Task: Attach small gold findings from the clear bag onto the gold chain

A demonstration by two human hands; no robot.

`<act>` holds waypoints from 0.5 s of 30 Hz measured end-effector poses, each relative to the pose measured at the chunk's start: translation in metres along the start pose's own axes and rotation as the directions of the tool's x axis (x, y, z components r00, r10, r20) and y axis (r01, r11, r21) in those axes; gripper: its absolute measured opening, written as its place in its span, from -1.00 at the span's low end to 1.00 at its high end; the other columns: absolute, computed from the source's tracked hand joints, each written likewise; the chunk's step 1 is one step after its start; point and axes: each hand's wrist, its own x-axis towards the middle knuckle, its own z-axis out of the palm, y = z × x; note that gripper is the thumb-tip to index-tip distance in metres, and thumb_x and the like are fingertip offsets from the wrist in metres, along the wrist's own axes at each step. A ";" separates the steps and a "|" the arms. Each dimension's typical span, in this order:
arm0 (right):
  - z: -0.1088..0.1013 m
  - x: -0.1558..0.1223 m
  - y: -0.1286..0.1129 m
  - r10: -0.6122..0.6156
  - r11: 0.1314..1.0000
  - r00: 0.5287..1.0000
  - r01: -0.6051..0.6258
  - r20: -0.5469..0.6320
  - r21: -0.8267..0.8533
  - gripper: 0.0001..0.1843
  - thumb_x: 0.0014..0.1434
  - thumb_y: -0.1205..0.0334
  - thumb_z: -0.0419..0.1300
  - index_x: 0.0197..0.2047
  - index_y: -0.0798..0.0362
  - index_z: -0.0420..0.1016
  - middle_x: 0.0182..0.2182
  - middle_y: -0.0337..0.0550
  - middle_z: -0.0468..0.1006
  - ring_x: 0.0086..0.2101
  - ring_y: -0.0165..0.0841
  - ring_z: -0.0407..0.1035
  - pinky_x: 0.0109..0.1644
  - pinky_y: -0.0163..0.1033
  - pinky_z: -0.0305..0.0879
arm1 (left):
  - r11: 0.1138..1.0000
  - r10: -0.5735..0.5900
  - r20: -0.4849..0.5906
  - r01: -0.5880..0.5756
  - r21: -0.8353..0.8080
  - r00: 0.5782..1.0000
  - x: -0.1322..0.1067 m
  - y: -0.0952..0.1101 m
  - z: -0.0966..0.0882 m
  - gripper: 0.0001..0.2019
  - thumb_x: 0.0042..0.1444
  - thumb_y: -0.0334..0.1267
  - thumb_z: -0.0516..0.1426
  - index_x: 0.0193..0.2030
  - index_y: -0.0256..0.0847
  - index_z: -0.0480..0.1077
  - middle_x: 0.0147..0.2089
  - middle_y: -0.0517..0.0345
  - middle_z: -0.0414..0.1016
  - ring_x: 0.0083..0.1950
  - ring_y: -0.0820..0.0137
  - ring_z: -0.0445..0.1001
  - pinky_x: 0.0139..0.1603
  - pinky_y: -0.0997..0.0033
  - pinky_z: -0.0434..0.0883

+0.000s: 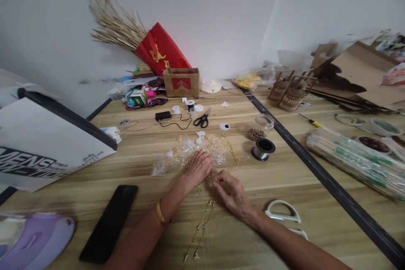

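My left hand (200, 165), a gold bangle (160, 212) on its wrist, lies with curled fingers over the near edge of several small clear bags of beads (179, 155). What its fingertips touch is hidden. My right hand (233, 192) pinches thumb and forefinger together just to the right; anything between them is too small to make out. Below both hands a gold chain necklace (198, 228) with small charms trails toward the front edge. A shorter gold chain (231, 148) lies beyond them, beside some silver rings (220, 159).
Right of the hands stand a wire spool (263, 148), a bead jar (255, 134) and white-handled scissors (283, 211). Black scissors (202, 119) lie behind the bags. At left are a phone (109, 223) and a white box (53, 143); wooden sticks (354, 162) lie far right.
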 end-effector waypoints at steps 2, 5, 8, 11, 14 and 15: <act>0.000 0.000 -0.001 0.000 1.000 1.000 0.000 -0.002 0.002 -0.88 0.22 0.30 0.04 -0.37 0.05 0.32 -0.48 -0.19 0.39 -0.43 -0.38 0.31 -0.33 -0.30 0.24 | 1.000 0.010 -0.008 -0.010 -0.013 1.000 -0.002 0.000 0.000 -0.81 0.16 -0.43 -0.02 -0.42 -0.24 0.35 -0.32 0.05 0.37 -0.17 0.26 0.31 0.01 0.18 0.27; -0.001 0.000 -0.002 -0.001 1.000 1.000 0.001 -0.005 0.002 -0.87 0.22 0.30 0.04 -0.38 0.05 0.32 -0.48 -0.19 0.39 -0.42 -0.38 0.31 -0.33 -0.30 0.24 | 0.998 0.030 -0.017 -0.031 -0.054 0.999 -0.008 -0.002 -0.002 -0.82 0.18 -0.44 -0.04 -0.37 -0.24 0.33 -0.30 0.08 0.35 -0.16 0.28 0.31 0.03 0.16 0.26; 0.000 0.000 -0.002 0.002 1.000 1.000 -0.002 -0.002 0.008 -0.87 0.21 0.31 0.04 -0.38 0.05 0.32 -0.48 -0.19 0.39 -0.42 -0.38 0.30 -0.33 -0.30 0.24 | 0.996 0.048 0.012 -0.047 -0.070 0.999 -0.016 -0.003 -0.007 -0.84 0.19 -0.44 -0.05 -0.35 -0.24 0.31 -0.30 0.09 0.34 -0.16 0.30 0.30 0.01 0.18 0.28; 0.000 0.000 -0.002 0.007 1.000 1.000 -0.007 -0.002 0.006 -0.88 0.21 0.31 0.04 -0.38 0.05 0.32 -0.48 -0.20 0.39 -0.42 -0.38 0.31 -0.33 -0.30 0.24 | 0.997 0.045 0.024 -0.044 -0.057 0.999 -0.026 -0.003 -0.012 -0.84 0.21 -0.42 -0.05 -0.34 -0.24 0.30 -0.28 0.07 0.34 -0.13 0.29 0.30 -0.02 0.20 0.31; 0.000 0.000 -0.002 0.006 1.000 1.000 -0.006 -0.004 0.003 -0.87 0.21 0.31 0.04 -0.38 0.05 0.32 -0.48 -0.19 0.40 -0.42 -0.37 0.31 -0.33 -0.30 0.25 | 0.996 0.072 0.000 -0.072 -0.051 0.997 -0.037 -0.003 -0.015 -0.84 0.23 -0.39 -0.06 -0.31 -0.23 0.30 -0.24 0.07 0.35 -0.08 0.28 0.29 0.02 0.19 0.29; 0.000 0.001 -0.002 0.005 1.000 1.000 -0.005 -0.006 0.003 -0.87 0.21 0.31 0.05 -0.39 0.05 0.32 -0.48 -0.19 0.40 -0.42 -0.37 0.31 -0.33 -0.30 0.25 | 0.995 0.085 -0.002 -0.085 -0.048 0.996 -0.040 -0.003 -0.017 -0.84 0.24 -0.39 -0.07 -0.30 -0.23 0.30 -0.22 0.07 0.35 -0.06 0.29 0.29 0.04 0.18 0.28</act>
